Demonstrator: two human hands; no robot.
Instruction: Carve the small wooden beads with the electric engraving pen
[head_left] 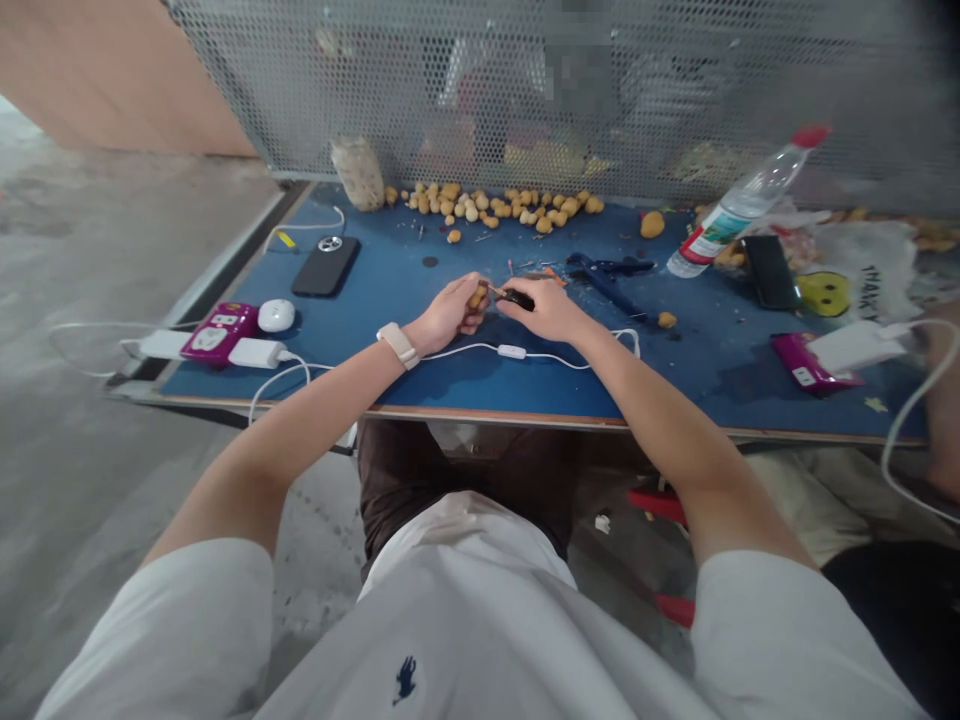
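My left hand (448, 316) is closed around a small yellow-brown lump (478, 296), nut-like in look, above the middle of the blue table. In my right hand (549, 308) is a slim tool with a black handle (517, 299). Its thin metal tip points left and meets the lump or comes very close to it; the exact contact is too small to tell. Just beyond my right hand lies a dark blue plier-like tool (611, 280), among small scraps and thin bits.
Many similar lumps (517, 205) line the mesh panel (480, 120). A clear jar (358, 175), phone (326, 266), purple power strip (219, 335) and white case (276, 315) are left. A bottle (739, 210), second phone (771, 272) and another purple strip (806, 362) are right. A white cable (512, 352) crosses in front.
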